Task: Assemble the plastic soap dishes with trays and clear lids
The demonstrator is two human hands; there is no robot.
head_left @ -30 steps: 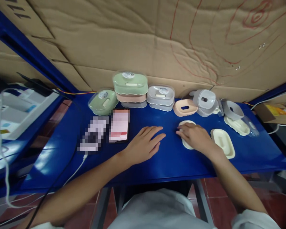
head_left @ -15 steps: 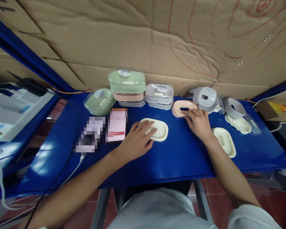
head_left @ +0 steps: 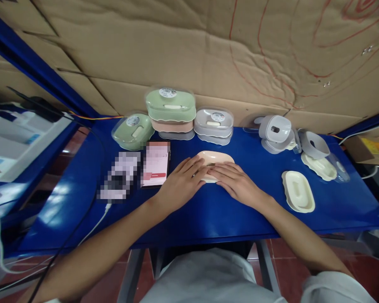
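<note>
My left hand (head_left: pixel 180 184) and my right hand (head_left: pixel 236 183) lie side by side on a pink soap-dish part (head_left: pixel 219 157) at the middle of the blue table (head_left: pixel 208 214). The pink part sits on a cream tray whose edge (head_left: pixel 210 179) shows under my fingertips. Both hands press flat on top with fingers spread. Another cream tray (head_left: pixel 297 190) lies to the right of my right hand.
Finished soap boxes stand at the back: a green one (head_left: pixel 132 131), a green-on-pink stack (head_left: pixel 171 113) and a grey one (head_left: pixel 213 125). Grey parts (head_left: pixel 275 133) and a cream tray (head_left: pixel 318 165) lie at the back right. Two phones (head_left: pixel 154 169) with a cable rest left of my hands.
My right hand carried the pink part from the back right and set it on the cream tray that my left hand held. Both hands now rest on it.
</note>
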